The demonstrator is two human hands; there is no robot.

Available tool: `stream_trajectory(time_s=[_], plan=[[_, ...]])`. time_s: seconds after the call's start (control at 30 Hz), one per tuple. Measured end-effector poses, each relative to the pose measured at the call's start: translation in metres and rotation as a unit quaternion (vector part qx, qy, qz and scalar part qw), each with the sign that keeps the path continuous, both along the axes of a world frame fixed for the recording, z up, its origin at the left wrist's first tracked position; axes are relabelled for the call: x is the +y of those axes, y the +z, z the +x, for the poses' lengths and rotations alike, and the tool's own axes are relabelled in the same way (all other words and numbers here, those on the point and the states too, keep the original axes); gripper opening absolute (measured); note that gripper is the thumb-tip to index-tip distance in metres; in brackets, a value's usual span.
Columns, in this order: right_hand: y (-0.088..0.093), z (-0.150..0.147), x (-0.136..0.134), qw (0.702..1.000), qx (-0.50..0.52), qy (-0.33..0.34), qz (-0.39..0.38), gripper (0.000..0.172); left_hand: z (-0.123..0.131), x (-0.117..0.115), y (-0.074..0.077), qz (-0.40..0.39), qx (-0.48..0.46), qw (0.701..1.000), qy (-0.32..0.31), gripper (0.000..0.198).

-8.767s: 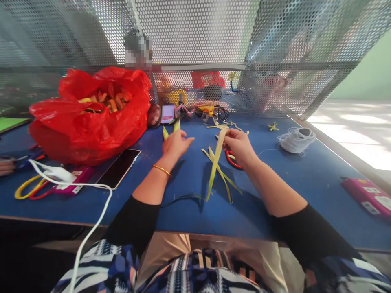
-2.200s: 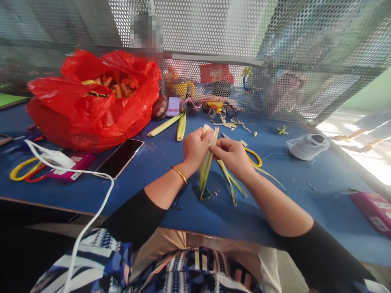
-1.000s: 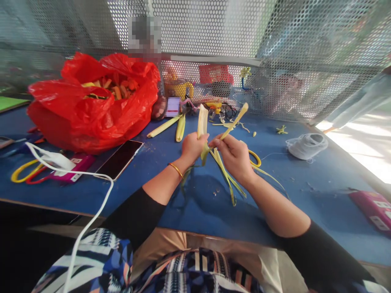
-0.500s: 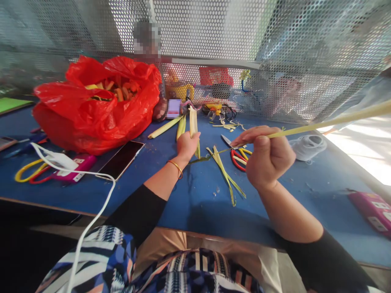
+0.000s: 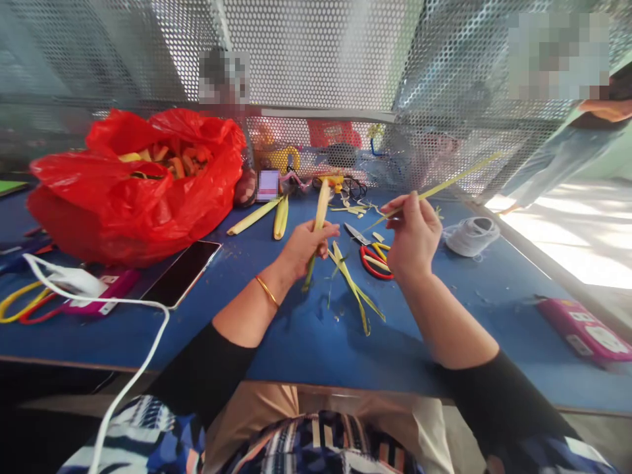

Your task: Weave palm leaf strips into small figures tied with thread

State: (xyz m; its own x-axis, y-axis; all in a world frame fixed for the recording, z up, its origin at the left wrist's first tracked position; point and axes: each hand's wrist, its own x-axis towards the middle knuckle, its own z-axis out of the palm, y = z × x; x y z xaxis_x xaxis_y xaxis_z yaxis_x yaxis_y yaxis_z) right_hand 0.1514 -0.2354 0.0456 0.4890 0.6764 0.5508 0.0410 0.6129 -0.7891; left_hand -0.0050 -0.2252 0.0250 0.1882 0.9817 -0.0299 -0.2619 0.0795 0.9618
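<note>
My left hand (image 5: 307,249) is closed around a pale yellow-green folded leaf bundle (image 5: 322,207), which points up and away, its lower end showing below the fingers. Between the thumb and fingers of my right hand (image 5: 415,230) is a long thin leaf strip (image 5: 461,174), slanting up to the right. Narrow cut strips (image 5: 351,280) lie crossed on the table between my hands. Scissors with red and yellow handles (image 5: 376,260) rest just left of my right hand. Two more leaf bundles (image 5: 280,218) lie beyond my left hand.
A red plastic bag (image 5: 133,217) of plant pieces stands at the left, near a black phone (image 5: 182,273) and a white cable (image 5: 158,342). White string (image 5: 471,237) and a pink box (image 5: 582,329) are at the right. A perforated metal screen (image 5: 316,66) rises behind the blue table (image 5: 296,349).
The view has shifted slightly. My right hand has turned more upright with its strip, and the bundle in my left hand now tilts right. A person shows at the upper right.
</note>
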Motion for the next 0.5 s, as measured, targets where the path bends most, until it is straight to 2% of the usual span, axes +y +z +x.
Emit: stream_trajectory(time_s=[0.07, 0.2, 0.4, 0.5], plan=[[-0.0046, -0.0015, 0.0012, 1.000, -0.012, 0.005, -0.025, 0.041, 0.0046, -0.0105, 0.0032, 0.002, 0.033, 0.998, -0.049, 0.008], [-0.0074, -0.0020, 0.0013, 0.999, -0.018, 0.016, -0.036, 0.042, 0.0064, -0.0148, 0.0020, -0.028, 0.065, 0.995, -0.073, 0.006], [-0.0081, -0.0010, 0.0033, 0.999, -0.014, 0.022, -0.021, 0.041, 0.0057, -0.0113, -0.0010, -0.093, 0.033, 0.986, -0.137, 0.009], [-0.0089, -0.0007, 0.0045, 1.000, -0.012, 0.026, -0.014, 0.044, 0.0066, -0.0120, -0.0009, -0.123, 0.015, 0.982, -0.143, 0.009]])
